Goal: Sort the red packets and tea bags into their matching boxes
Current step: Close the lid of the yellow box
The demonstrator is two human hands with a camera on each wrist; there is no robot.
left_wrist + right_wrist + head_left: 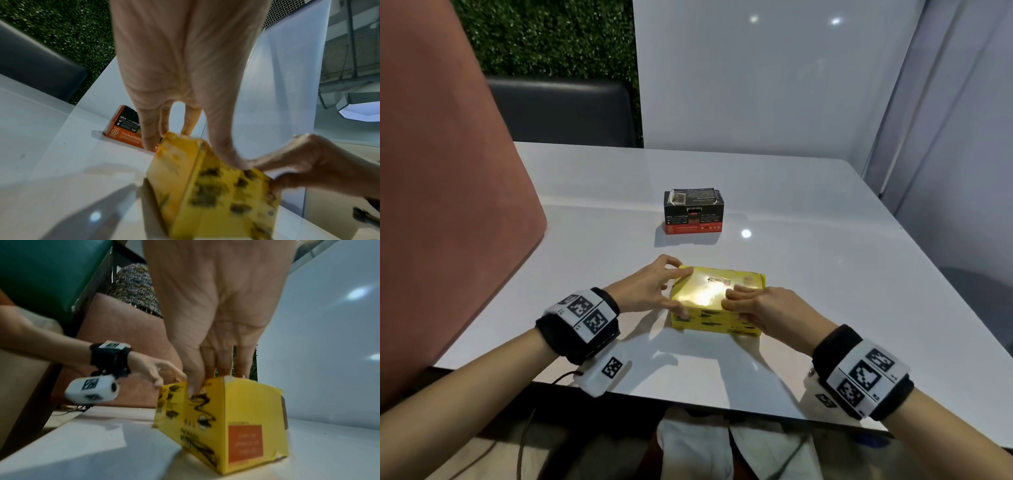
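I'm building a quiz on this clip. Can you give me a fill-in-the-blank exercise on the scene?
1. Both hands touch the ____ box.
2. The black and red box stands ____ from the person than the yellow one.
3. Both boxes stand on a ____ table.

Missing words: yellow; farther; white

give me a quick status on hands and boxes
Left hand and right hand both grip yellow box, lid closed. Black-and-red box behind, untouched. Nothing blocking.

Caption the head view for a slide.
Both hands, left and right, hold the yellow box; black-and-red box stands behind.
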